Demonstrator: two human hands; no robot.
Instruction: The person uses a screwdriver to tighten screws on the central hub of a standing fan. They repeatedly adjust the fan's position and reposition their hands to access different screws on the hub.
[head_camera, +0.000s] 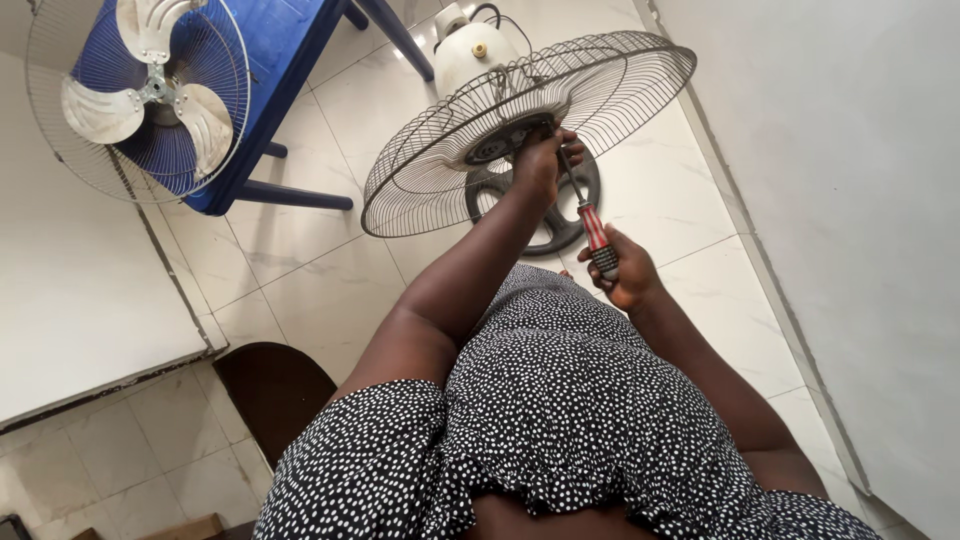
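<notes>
Right hand (622, 272) grips the screwdriver (588, 215) — tip at the fan guard (520, 125) hub, which the closed left hand (540, 160) grasps.

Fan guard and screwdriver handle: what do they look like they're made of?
Fan guard: thin metal wire, grey and dull, judging by the fine radial spokes. Screwdriver in the right hand: the handle looks like glossy plastic, red with clear stripes; the shaft looks like steel.

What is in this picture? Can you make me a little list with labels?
place: white tiled floor
left hand: at the hub of the round grey wire fan guard
right hand: holds a red-handled screwdriver, tip at the hub
behind guard: white fan motor housing
under guard: dark round fan base
far left: second wire guard with white fan blades, against a blue plastic table
</notes>
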